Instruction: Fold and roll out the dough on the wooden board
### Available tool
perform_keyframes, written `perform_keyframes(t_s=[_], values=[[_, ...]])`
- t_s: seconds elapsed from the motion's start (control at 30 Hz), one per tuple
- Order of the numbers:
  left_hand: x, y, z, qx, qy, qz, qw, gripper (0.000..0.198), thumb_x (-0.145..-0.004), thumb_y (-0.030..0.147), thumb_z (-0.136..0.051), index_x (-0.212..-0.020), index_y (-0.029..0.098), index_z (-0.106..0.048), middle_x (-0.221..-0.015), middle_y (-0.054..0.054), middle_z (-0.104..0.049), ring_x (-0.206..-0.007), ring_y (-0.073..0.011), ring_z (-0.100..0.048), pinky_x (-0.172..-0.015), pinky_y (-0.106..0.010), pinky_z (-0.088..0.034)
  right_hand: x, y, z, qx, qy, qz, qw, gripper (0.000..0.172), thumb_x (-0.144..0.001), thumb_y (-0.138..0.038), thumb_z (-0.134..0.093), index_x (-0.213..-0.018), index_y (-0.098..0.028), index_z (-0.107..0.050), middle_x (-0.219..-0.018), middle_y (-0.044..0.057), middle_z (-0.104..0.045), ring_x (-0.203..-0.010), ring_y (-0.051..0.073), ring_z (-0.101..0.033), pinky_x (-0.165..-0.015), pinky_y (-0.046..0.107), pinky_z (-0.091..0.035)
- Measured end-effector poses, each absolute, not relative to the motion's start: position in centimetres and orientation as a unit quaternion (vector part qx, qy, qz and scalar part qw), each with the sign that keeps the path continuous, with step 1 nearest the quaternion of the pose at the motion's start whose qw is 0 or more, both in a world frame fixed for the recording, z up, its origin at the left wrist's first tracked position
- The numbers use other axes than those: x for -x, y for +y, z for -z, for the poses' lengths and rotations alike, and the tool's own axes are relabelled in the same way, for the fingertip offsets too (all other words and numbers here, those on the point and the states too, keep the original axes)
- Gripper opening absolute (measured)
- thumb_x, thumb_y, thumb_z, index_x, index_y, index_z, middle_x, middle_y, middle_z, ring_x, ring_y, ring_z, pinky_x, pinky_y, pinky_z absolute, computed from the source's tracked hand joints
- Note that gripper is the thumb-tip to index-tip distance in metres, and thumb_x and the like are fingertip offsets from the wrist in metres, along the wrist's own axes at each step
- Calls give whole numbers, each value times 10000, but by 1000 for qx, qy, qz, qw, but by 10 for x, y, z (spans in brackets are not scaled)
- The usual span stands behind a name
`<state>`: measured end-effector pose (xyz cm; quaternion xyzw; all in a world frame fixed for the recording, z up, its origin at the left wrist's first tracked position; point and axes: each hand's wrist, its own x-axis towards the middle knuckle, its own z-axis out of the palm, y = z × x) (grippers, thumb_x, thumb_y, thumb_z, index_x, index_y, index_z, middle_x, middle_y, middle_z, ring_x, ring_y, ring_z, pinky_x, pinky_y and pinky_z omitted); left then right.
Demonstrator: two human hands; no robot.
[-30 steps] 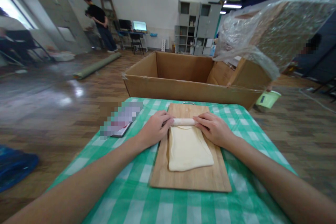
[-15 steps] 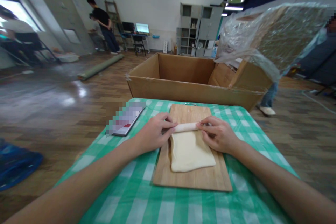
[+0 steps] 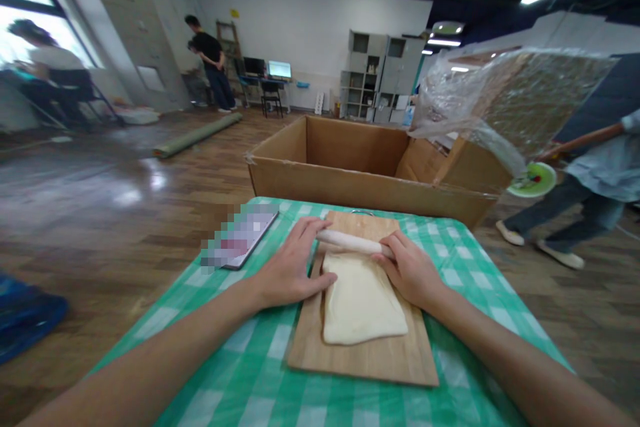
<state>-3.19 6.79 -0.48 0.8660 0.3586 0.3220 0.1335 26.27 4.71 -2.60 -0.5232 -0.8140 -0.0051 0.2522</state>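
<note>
A flat sheet of pale dough lies on a wooden cutting board. Across its far end, slightly slanted, is a light wooden rolling pin. My right hand is closed around the pin's right end, close to the dough's right edge. At the pin's left end, my left hand has its fingers stretched out and its thumb spread away, the thumb tip by the dough's left edge. The left fingertips touch or nearly touch the pin; I cannot tell which.
A green checked tablecloth covers the table. A tablet-like device lies at the far left. Behind the table stands a big open cardboard box with plastic wrap. At right a person walks with a green-rimmed bowl.
My left fingers have spread from a pinch on the pin. The pin has slanted, and my right hand has closed more around its right end. A person has come into view at right.
</note>
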Motion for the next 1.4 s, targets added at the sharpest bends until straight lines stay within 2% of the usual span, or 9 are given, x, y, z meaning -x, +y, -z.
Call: perform_keyframes(t_s=[0.2, 0.37, 0.47, 0.6, 0.8, 0.93, 1.1, 1.23, 1.4], values=[[26, 75, 19, -811, 491, -301, 102, 1055, -655, 673, -847, -1475, 238, -347, -1420, -147, -451, -1391, -391, -437, -1167, -561, -382, -262, 52, 25, 588, -748, -10, 308, 298, -1073, -458, -446, -956, -227, -592, -857, 61, -681, -749, 234, -627, -645, 330, -413], [22, 70, 21, -793, 547, -232, 137, 766, -691, 822, -726, -1124, 205, -591, -1243, -126, -522, -1204, -377, -543, -1036, -554, -452, -260, 60, 5, 523, -785, -107, 315, 259, -952, -443, -655, -831, -214, -666, -890, 51, -721, -823, 230, -656, -712, 319, -437], [19, 64, 19, -800, 537, -225, 144, 564, -765, 751, -718, -911, 214, -624, -1147, -98, -546, -1115, -338, -565, -969, -506, -474, -258, 64, 0, 526, -780, -195, 280, 255, -923, -450, -668, -857, -207, -711, -847, 25, -730, -776, 216, -651, -651, 292, -417], [13, 57, 16, -822, 491, -252, 140, 395, -874, 602, -693, -812, 217, -630, -1014, -69, -594, -1042, -298, -566, -922, -458, -462, -260, 69, -2, 525, -760, -298, 242, 271, -875, -463, -697, -821, -197, -708, -765, -9, -683, -712, 176, -596, -582, 256, -366], [4, 49, 11, -816, 435, -299, 237, 121, -931, 333, -619, -900, 217, -633, -944, -48, -683, -986, -260, -611, -909, -441, -473, -274, 67, -7, 542, -713, -405, 184, 397, -786, -488, -766, -650, -208, -519, -552, -75, -399, -512, 89, -334, -457, 241, -179], [-1, 45, 13, -756, 423, -331, 375, 247, -861, 261, -691, -1057, 231, -545, -971, -24, -705, -929, -219, -679, -864, -399, -533, -282, 65, -15, 540, -687, -453, 176, 380, -784, -538, -770, -730, -219, -569, -527, -82, -424, -447, 92, -366, -399, 233, -209], [-11, 35, 14, -715, 363, -388, 453, 324, -939, 297, -655, -1169, 260, -431, -988, -8, -669, -898, -166, -688, -824, -331, -566, -280, 65, -21, 529, -702, -418, 229, 505, -814, -666, -734, -672, -199, -605, -489, -61, -439, -418, 84, -371, -389, 229, -219], [-22, 32, 17, -688, 347, -416, 482, 303, -953, 322, -655, -1153, 248, -440, -985, -12, -632, -923, -156, -673, -821, -305, -567, -268, 66, -15, 485, -681, -457, 304, 497, -759, -623, -812, -964, -175, -741, -573, -53, -531, -438, 77, -387, -401, 216, -264], [-27, 42, 22, -673, 359, -404, 506, 337, -910, 355, -717, -1140, 222, -509, -990, -30, -669, -941, -175, -692, -827, -320, -569, -264, 65, -11, 498, -678, -459, 287, 435, -740, -584, -844, -760, -180, -684, -469, -77, -443, -399, 73, -366, -370, 208, -217]])
